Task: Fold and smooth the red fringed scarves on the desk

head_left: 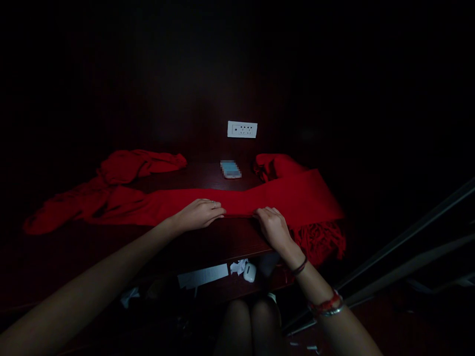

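A long red scarf stretches from left to right over a dark wooden desk. At its near edge, my left hand is closed on the cloth, fingers together and a ring on one of them. My right hand pinches the same edge a little farther right, its fingers curled over the fabric. Between the two hands the scarf lies flat and narrow. Its left part is bunched and bends back toward the wall. On the right it spreads wider, folds over, and its fringe hangs in a tangle.
Behind the scarf lies a phone, below a white wall socket. Under the desktop, an open drawer or shelf holds a paper strip, crumpled tissue and a white earbud case. My knees are beneath. The surroundings are very dark.
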`<state>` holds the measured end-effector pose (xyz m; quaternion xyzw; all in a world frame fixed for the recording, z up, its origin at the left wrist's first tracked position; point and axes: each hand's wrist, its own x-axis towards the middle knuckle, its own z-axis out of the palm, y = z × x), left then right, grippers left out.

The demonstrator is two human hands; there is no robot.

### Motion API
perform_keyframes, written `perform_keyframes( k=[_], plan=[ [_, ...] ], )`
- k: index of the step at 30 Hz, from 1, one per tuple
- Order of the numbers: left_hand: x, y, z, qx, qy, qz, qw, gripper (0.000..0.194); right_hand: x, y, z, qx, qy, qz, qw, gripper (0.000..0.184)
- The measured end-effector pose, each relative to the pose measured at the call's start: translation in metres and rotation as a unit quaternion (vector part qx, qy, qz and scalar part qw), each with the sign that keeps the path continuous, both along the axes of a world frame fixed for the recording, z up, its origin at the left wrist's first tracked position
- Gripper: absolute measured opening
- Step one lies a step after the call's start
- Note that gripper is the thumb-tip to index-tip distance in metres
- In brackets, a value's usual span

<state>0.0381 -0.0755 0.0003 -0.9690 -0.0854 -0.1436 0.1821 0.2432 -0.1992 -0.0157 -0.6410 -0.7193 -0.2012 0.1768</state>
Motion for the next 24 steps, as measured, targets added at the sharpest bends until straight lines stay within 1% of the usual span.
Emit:
perform_keyframes(
  k=[3, 6, 8, 10, 12, 14, 16, 19, 21, 22, 24],
  plan=[
    [0.0, -0.001, 0.001, -0.007, 0.015, 0.003, 1.0, 0.029, -0.001, 0.0, 0.004, 0.006, -0.016, 0.005, 1.0, 0.017],
    [0.0, -0.007, 0.003, -0.057, 0.017, 0.004, 0.998, 0.026, 0.0, -0.002, 0.005, -0.005, -0.002, 0.016, 1.0, 0.018],
    [-0.001, -0.011, 0.006, -0.119, 0.023, -0.014, 0.993, 0.024, 0.0, -0.005, 0.004, -0.02, 0.015, 0.031, 0.999, 0.018],
    [-0.002, -0.015, 0.008, -0.2, 0.031, -0.025, 0.979, 0.024, 0.001, -0.009, 0.001, -0.04, 0.028, 0.058, 0.997, 0.018],
    [-0.003, -0.017, 0.009, -0.282, 0.037, -0.007, 0.959, 0.029, 0.001, -0.012, -0.002, -0.058, 0.043, 0.079, 0.994, 0.019],
    [-0.005, -0.014, 0.008, -0.332, 0.039, 0.03, 0.942, 0.035, 0.002, -0.014, -0.005, -0.069, 0.058, 0.084, 0.992, 0.02],
    [-0.006, -0.008, 0.005, -0.331, 0.039, 0.064, 0.941, 0.038, 0.002, -0.014, -0.006, -0.07, 0.061, 0.083, 0.992, 0.02],
    [-0.003, 0.005, 0.003, -0.261, 0.031, 0.092, 0.961, 0.039, 0.003, -0.014, -0.007, -0.062, 0.057, 0.091, 0.992, 0.021],
    [0.009, 0.013, 0.005, -0.215, 0.005, 0.088, 0.973, 0.036, 0.003, -0.014, -0.008, -0.06, 0.066, 0.099, 0.991, 0.021],
    [0.018, 0.017, 0.006, -0.204, -0.009, 0.081, 0.976, 0.033, 0.003, -0.014, -0.008, -0.06, 0.074, 0.101, 0.99, 0.021],
    [0.041, 0.023, 0.008, -0.207, -0.031, 0.069, 0.975, 0.028, 0.003, -0.014, -0.009, -0.064, 0.094, 0.106, 0.988, 0.021]
  ],
)
